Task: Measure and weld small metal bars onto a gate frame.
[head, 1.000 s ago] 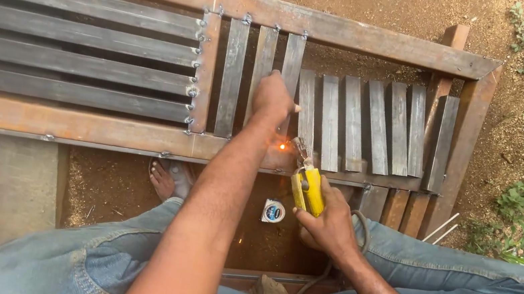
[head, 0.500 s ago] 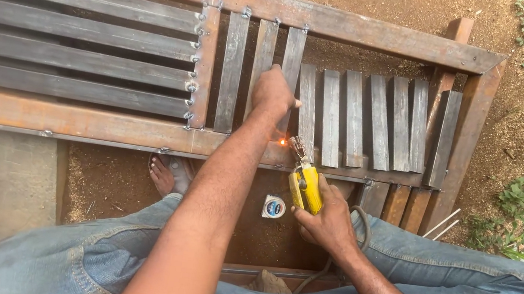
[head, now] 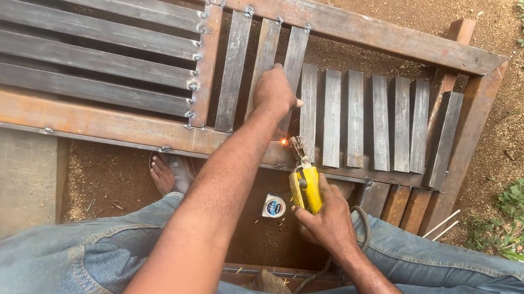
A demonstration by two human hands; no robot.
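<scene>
Near the middle of the rusty steel frame (head: 77, 117), the left hand (head: 276, 91) presses closed fingers on an upright flat bar (head: 296, 54), its long axis running near to far. Just right and nearer, the right hand (head: 326, 219) wraps the yellow electrode holder (head: 306, 186), whose tip sparks at the bar's near end, where it meets the frame's rail.

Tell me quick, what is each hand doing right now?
Left hand: fingers closed on an upright steel slat.
Right hand: fingers closed around the yellow welding holder, spark at its tip.
</scene>
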